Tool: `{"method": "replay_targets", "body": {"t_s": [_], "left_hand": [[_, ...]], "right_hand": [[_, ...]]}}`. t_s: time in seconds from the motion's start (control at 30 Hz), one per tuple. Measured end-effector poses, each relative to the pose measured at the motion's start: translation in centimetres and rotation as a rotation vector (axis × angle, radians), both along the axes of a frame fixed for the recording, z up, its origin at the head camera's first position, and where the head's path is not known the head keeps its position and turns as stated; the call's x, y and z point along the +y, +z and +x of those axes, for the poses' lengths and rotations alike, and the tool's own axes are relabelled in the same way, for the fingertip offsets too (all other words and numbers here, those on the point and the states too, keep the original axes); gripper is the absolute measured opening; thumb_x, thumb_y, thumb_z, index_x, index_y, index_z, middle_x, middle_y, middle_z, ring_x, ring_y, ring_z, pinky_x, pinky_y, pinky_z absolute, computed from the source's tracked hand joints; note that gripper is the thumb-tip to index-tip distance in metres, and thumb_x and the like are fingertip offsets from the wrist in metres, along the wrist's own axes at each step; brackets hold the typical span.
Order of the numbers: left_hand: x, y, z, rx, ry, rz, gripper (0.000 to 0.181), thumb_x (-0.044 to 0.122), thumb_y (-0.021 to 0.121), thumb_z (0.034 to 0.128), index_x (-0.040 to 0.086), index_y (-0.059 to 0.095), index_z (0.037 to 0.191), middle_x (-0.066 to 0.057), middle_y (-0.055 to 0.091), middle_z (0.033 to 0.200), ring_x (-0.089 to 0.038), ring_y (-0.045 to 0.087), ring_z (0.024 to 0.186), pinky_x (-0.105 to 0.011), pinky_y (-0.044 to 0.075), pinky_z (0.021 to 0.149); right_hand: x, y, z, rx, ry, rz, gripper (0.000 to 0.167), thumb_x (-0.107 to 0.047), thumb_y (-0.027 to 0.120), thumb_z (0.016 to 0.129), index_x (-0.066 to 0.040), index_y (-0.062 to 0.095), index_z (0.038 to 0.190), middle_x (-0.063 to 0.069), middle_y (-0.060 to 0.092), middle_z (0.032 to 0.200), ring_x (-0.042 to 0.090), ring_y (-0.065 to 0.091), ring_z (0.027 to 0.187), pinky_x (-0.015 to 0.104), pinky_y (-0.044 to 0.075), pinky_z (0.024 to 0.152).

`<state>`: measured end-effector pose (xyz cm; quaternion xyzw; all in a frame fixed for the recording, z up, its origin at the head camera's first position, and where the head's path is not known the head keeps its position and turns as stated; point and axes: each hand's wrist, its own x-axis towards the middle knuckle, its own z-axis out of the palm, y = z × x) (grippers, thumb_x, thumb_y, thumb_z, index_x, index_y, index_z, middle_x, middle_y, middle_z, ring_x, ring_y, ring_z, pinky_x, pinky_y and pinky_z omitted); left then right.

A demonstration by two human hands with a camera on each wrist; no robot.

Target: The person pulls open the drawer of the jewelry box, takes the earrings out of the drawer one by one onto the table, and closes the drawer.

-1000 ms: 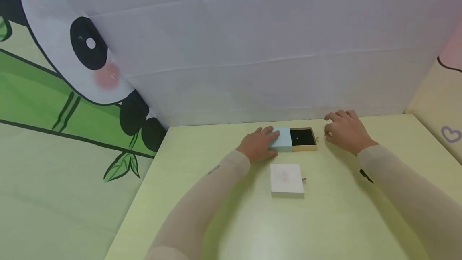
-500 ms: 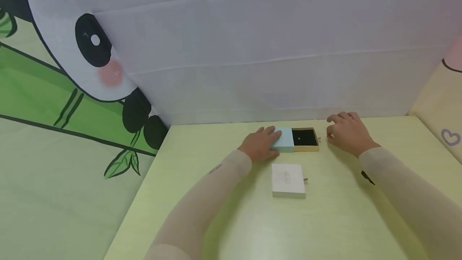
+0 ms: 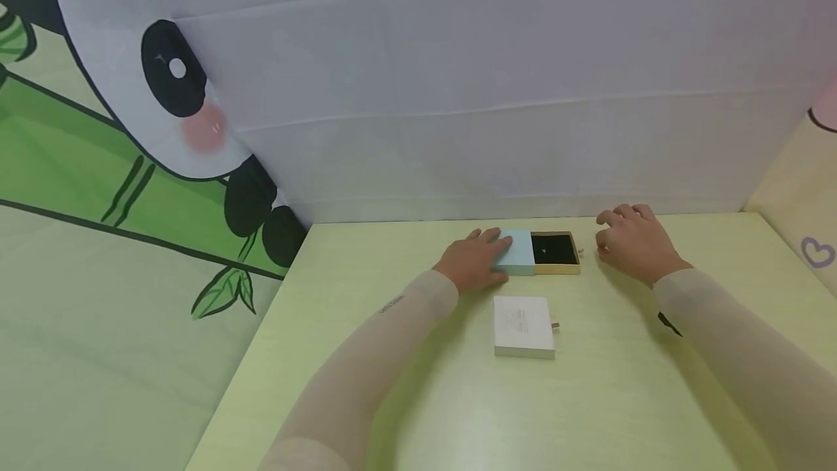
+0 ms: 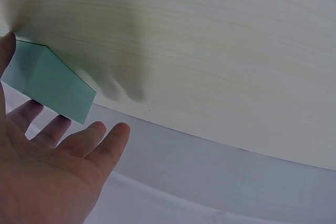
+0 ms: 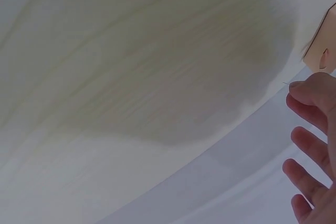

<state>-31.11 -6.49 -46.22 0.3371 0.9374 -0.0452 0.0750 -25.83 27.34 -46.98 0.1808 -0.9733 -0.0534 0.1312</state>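
A light blue sliding jewellery box [image 3: 521, 254] lies near the table's back edge, its drawer [image 3: 557, 269] pulled out to the right. A tiny shiny piece [image 3: 543, 251] sits on the drawer's black insert [image 3: 559, 256]. My left hand [image 3: 472, 262] holds the blue sleeve, thumb at the near side and fingers over its far side. To the right of the drawer, apart from it, my right hand [image 3: 634, 242] hovers above the table with thumb and index tips together. From that pinch pokes a very thin, pin-like bit [image 5: 285, 83], too small to identify.
Nearer to me lies a closed white box [image 3: 524, 325] with a small pull tab [image 3: 555, 325] on its right side. A pale wall cloth [image 3: 445, 129] rises behind the table [image 3: 425, 369]. A printed cloth [image 3: 163, 238] hangs at the left.
The view has shifted slightly, so everything sits a little farther right. Both hands and the two boxes keep their places relative to each other.
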Motion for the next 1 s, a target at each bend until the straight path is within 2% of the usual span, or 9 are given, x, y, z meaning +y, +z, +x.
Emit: {"method": "replay_targets", "body": {"t_s": [0.47,0.87,1.0], "left_hand": [[-0.7,0.1,0.9,0.003,-0.034,-0.011,0.084,0.058,0.071,0.1173,0.029,0.035,0.188,-0.004,0.035,0.196,-0.039,0.045,0.179,-0.054,0.057,0.134],[-1.3,0.0,1.7,0.000,-0.056,-0.010,0.085,0.057,0.071,0.1172,0.029,0.035,0.188,-0.004,0.035,0.196,-0.039,0.045,0.179,-0.055,0.057,0.134],[-1.1,-0.1,1.6,0.000,-0.052,-0.017,0.085,0.057,0.071,0.1172,0.029,0.034,0.188,-0.003,0.035,0.197,-0.038,0.044,0.179,-0.055,0.056,0.135]], "right_hand": [[-1.1,-0.4,1.5,0.028,-0.005,0.035,0.007,-0.012,0.088,0.100,-0.010,0.092,0.095,0.019,0.084,0.132,0.049,0.074,0.130,0.070,0.056,0.115],[-2.0,-0.7,3.1,0.028,-0.018,0.060,0.008,-0.012,0.089,0.100,-0.014,0.092,0.092,0.019,0.083,0.134,0.049,0.074,0.129,0.071,0.057,0.115],[-2.0,-0.9,3.0,0.031,-0.018,0.067,0.008,-0.011,0.088,0.101,-0.013,0.092,0.093,0.019,0.083,0.133,0.049,0.074,0.129,0.071,0.058,0.116]]}}
